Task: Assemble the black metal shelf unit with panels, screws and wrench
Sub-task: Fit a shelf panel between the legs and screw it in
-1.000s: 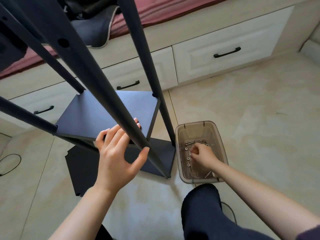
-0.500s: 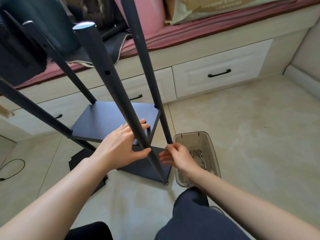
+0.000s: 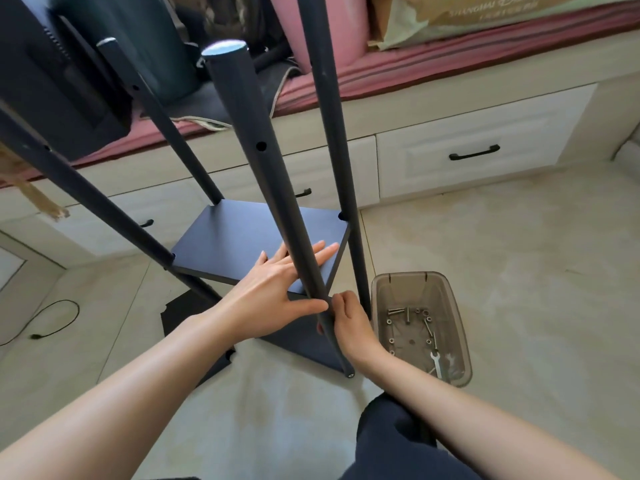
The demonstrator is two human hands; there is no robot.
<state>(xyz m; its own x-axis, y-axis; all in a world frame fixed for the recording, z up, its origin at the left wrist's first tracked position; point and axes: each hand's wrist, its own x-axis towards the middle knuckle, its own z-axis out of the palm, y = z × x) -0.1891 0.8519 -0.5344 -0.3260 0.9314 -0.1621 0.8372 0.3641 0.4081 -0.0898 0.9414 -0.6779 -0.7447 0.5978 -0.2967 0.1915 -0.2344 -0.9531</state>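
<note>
The black shelf frame stands on the floor in front of me with its poles leaning toward the camera. My left hand (image 3: 277,292) lies flat on the raised black panel (image 3: 239,233), fingers straight, thumb against the near pole (image 3: 263,150). My right hand (image 3: 349,323) curls round that pole just below the panel's near corner; a fingertip shows on the pole's left side. Anything inside that hand is hidden. A lower panel (image 3: 301,341) sits at the pole's foot. A clear plastic box (image 3: 462,334) to the right holds several screws (image 3: 408,313) and a small wrench (image 3: 437,363).
A loose black panel (image 3: 180,317) lies on the floor under the frame at the left. White drawers (image 3: 474,155) under a cushioned bench run along the back. A black cable (image 3: 52,320) lies at the far left. My knee (image 3: 391,438) is at the bottom middle.
My right hand left the screw box and moved left to the near pole. My left hand slid forward and flattened on the panel. The camera tilted upward.
</note>
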